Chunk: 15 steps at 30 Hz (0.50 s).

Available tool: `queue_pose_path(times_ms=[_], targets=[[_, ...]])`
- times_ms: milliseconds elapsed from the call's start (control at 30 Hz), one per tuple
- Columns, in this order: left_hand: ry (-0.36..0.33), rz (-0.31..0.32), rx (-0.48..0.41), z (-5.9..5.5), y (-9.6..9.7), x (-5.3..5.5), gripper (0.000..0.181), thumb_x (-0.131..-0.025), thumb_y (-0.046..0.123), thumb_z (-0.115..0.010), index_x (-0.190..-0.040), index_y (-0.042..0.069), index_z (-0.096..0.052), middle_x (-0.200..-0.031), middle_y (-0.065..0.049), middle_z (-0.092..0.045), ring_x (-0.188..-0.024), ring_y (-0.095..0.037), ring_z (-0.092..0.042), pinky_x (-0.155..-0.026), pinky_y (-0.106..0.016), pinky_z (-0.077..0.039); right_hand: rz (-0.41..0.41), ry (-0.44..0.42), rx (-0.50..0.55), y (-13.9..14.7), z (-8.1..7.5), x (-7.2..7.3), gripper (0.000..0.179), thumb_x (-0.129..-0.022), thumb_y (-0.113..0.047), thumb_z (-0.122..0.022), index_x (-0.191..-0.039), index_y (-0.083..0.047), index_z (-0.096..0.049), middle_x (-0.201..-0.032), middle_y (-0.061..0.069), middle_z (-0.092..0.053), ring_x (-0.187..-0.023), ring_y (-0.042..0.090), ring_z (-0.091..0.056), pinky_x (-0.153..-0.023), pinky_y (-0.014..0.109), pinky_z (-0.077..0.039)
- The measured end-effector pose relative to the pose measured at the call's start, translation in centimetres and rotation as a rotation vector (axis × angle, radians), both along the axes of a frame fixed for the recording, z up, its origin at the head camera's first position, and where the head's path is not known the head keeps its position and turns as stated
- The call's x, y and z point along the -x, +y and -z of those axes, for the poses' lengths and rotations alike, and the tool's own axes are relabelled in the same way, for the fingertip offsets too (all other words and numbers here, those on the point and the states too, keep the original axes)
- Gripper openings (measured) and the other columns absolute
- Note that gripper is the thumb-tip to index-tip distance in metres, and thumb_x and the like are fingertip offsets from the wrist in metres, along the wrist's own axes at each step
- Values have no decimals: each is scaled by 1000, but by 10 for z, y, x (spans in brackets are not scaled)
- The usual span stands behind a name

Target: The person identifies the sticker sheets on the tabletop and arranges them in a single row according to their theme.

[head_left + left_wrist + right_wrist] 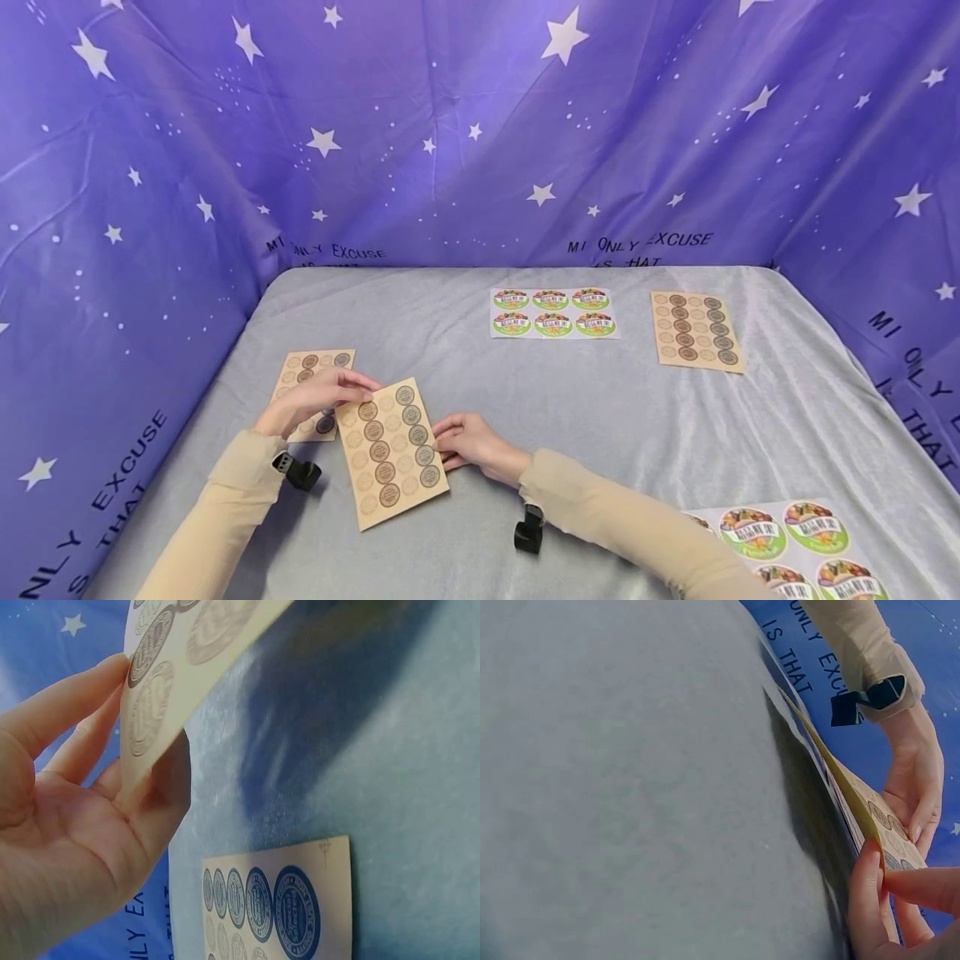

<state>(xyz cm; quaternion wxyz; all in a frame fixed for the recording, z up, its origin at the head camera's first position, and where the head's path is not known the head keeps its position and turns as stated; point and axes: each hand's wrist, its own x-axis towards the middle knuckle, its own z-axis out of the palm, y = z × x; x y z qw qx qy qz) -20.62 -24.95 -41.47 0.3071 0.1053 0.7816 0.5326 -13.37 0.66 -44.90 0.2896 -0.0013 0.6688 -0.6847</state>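
A tan sheet of round stickers (393, 454), printed in columns of brown, dark and pale circles, is held tilted above the table between both hands. My left hand (318, 396) pinches its upper left corner, and the left wrist view shows the fingers above and below that sheet. On its right edge, my right hand (480, 443) grips with thumb and fingers, as the right wrist view also shows. Below the left hand lies a second tan sticker sheet (311, 432), partly covered by hand and held sheet; its dark round stickers (296, 911) show in the left wrist view.
A third tan sticker sheet (697, 332) lies at the back right of the grey cloth-covered table (585, 417). A white sheet of colourful round stickers (555, 313) is at the back middle. Another such sheet (787, 546) sits front right, partly behind the right sleeve. Purple star-patterned curtains (450, 125) surround the table.
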Motion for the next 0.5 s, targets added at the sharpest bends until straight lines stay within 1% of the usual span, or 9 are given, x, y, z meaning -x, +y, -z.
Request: queue_pose_path(times_ms=[100,200,267,333,433,500], targets=[[-2,-14,-24,4,-4,3,36,-82,7,-60,-111,-13,-53,-83,-2,-67,-67,-9,-60,-57,-20,-49,30,-8,4,-3,1,2,16,-80,5,-55,-96,7,-58,-71,8,-61,-57,12,-58,-57,29,-54],[-22,-34,-62,8,-8,6,34,-83,6,-59,-112,-11,-54,-84,-3,-67,-70,-12,-62,-59,-24,-51,59,-16,11,-5,1,6,16,-80,5,-55,-96,6,-58,-71,7,-60,-57,12,-57,-57,29,-54],[-36,-46,-99,9,-10,9,31,-84,6,-58,-111,-9,-56,-86,-4,-67,-74,-15,-63,-65,-27,-53,76,-16,15,-6,1,8,17,-79,5,-56,-96,7,-58,-70,6,-60,-57,12,-57,-58,29,-54],[-53,-63,-132,10,-11,12,26,-84,5,-57,-108,-4,-60,-86,-4,-67,-77,-17,-64,-69,-30,-53,89,-20,25,-7,0,10,17,-79,5,-56,-96,7,-58,-70,6,-60,-58,11,-57,-59,29,-55],[-66,-94,-154,11,-12,16,19,-84,4,-56,-100,6,-65,-85,-2,-67,-77,-15,-63,-68,-28,-53,102,-23,41,-8,0,14,18,-79,6,-56,-97,8,-57,-70,6,-60,-58,11,-57,-60,30,-55],[-74,-112,-168,11,-13,19,18,-84,3,-55,-97,12,-66,-85,-1,-67,-77,-14,-63,-68,-26,-52,112,-27,56,-9,0,17,19,-78,7,-55,-97,8,-57,-69,5,-60,-57,11,-57,-61,29,-55]])
